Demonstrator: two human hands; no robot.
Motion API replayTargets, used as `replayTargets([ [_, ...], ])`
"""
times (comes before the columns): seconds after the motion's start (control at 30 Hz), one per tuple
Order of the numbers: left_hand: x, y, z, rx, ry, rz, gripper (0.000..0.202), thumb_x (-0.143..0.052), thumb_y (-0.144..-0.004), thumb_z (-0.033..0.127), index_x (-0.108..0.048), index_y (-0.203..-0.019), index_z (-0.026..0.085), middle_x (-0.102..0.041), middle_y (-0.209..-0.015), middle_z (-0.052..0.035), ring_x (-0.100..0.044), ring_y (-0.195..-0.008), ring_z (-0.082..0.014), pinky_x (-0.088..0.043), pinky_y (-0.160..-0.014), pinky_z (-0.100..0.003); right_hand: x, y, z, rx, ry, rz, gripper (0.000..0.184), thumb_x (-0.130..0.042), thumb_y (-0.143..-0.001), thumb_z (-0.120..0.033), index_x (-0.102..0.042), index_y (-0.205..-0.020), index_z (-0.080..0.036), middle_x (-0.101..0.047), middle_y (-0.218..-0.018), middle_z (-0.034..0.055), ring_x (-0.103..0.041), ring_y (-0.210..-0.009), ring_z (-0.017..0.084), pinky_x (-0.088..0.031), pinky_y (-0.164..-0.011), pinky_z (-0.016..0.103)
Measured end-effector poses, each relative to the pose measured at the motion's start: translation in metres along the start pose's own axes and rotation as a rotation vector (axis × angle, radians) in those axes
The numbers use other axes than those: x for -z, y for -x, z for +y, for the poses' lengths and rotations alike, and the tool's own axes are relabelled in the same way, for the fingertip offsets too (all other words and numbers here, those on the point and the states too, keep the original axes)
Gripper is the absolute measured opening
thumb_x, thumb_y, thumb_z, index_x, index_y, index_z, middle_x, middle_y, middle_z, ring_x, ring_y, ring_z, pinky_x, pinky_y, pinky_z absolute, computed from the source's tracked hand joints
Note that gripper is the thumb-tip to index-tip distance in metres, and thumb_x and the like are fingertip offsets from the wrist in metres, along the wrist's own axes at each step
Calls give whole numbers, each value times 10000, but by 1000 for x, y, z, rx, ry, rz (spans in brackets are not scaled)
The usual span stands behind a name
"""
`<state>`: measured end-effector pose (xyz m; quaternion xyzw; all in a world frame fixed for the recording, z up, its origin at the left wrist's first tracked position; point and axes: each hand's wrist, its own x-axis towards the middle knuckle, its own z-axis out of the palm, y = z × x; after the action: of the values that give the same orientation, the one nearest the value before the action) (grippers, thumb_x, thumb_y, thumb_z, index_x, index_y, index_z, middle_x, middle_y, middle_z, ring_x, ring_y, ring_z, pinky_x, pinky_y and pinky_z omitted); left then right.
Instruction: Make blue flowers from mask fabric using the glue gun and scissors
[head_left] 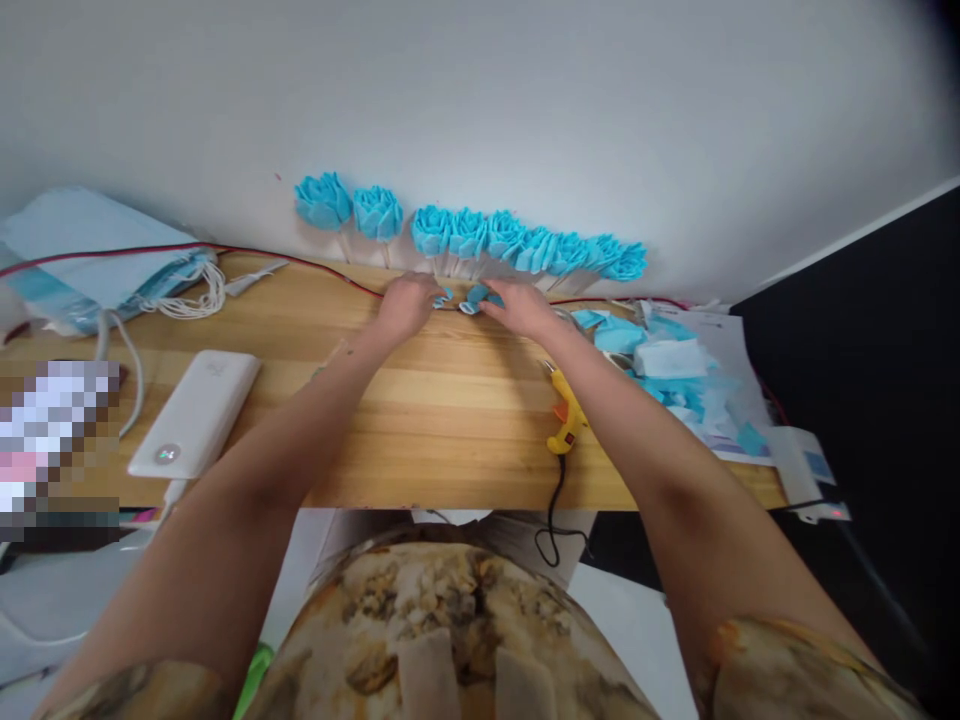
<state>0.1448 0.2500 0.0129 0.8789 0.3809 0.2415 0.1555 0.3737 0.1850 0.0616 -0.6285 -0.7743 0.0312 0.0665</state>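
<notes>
Both hands are at the back of the wooden table, below a row of blue handmade flowers (469, 233) on pale stems against the wall. My left hand (409, 305) is closed, with small blue scraps (444, 297) at its fingertips. Opposite it, my right hand (523, 307) has its fingers curled down onto a blue piece of mask-like material (474, 298). A short gap separates the hands. The undersides of the fingers are partly hidden. A yellow glue gun (568, 412) lies beside my right forearm, its cord hanging over the front edge.
Blue and white cut pieces (671, 360) are heaped on paper at the right. A stack of blue sheets (97, 255) with white ear loops lies at the left, near a white power bank (196, 412). A red and black wire (292, 260) runs along the back.
</notes>
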Motion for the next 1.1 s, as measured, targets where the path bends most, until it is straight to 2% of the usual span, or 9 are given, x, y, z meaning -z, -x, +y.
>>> replayTargets([
  [0.13, 1, 6, -2, 16, -92, 39, 380, -503, -923, 99, -793, -1157, 170, -763, -1221, -118, -663, -1167, -263, -490, -1073, -401, -7, -16, -1, -17, 29, -9, 481, -407, -1020, -178, -621, -1449, -138, -661, -1447, 138, -648, -1297, 288, -490, -1067, 393],
  [0.33, -1, 3, 0, 31, -96, 87, 344, -528, -926, 88, -808, -1101, 183, -775, -1176, -110, -687, -1123, -259, -523, -1034, -393, -10, -32, 1, 106, 93, -64, 539, -483, -903, -23, -685, -1379, -176, -669, -1445, 84, -578, -1373, 254, -427, -1131, 342],
  [0.4, 0, 2, 2, 16, -85, 110, 345, -520, -931, 93, -812, -1087, 193, -781, -1154, -101, -691, -1106, -256, -526, -1026, -395, -11, -35, 2, 146, 109, -95, 507, -481, -912, -25, -714, -1334, -183, -702, -1390, 96, -594, -1339, 255, -441, -1096, 339],
  [0.5, 0, 1, 11, -6, -70, 112, 354, -514, -926, 98, -812, -1092, 193, -789, -1135, -92, -699, -1083, -253, -532, -1003, -387, -11, -38, 2, 149, 138, -106, 440, -470, -943, -62, -744, -1274, -156, -735, -1282, 158, -619, -1260, 296, -456, -1026, 368],
  [0.7, -10, 0, 38, -42, -49, 79, 339, -536, -933, 128, -812, -1110, 215, -793, -1097, -87, -701, -1051, -257, -534, -953, -374, -4, -31, 2, 90, 134, -43, 336, -533, -907, -103, -761, -1152, -118, -716, -1249, 200, -609, -1200, 340, -454, -950, 399],
  [0.83, -17, -5, 43, -3, -75, 94, 289, -585, -923, 140, -816, -1086, 199, -777, -1120, -106, -675, -1091, -275, -508, -974, -390, -1, -25, 6, 48, 65, 21, 278, -577, -894, -142, -767, -1096, -121, -729, -1189, 178, -631, -1141, 323, -453, -955, 394],
  [0.93, -19, -7, 44, -10, -134, 5, 258, -632, -922, 176, -807, -1111, 199, -769, -1139, -110, -659, -1110, -283, -483, -993, -405, 0, -22, 9, 32, -11, 53, 234, -616, -886, -167, -773, -1057, -140, -744, -1159, 143, -640, -1131, 293, -451, -963, 369],
  [1.0, -20, -6, 45, -4, -184, -51, 239, -645, -930, 209, -809, -1104, 193, -770, -1122, -124, -657, -1098, -300, -481, -965, -419, -1, -20, 12, 13, -81, 64, 203, -645, -877, -190, -773, -1030, -157, -757, -1127, 117, -653, -1089, 273, -458, -928, 352],
  [1.1, -21, -6, 49, 10, -224, -64, 223, -648, -942, 258, -817, -1058, 172, -768, -1091, -149, -655, -1086, -327, -477, -926, -436, -3, -16, 14, -24, -194, 64, 162, -659, -860, -194, -769, -977, -167, -773, -1007, 79, -668, -950, 233, -456, -832, 319],
])
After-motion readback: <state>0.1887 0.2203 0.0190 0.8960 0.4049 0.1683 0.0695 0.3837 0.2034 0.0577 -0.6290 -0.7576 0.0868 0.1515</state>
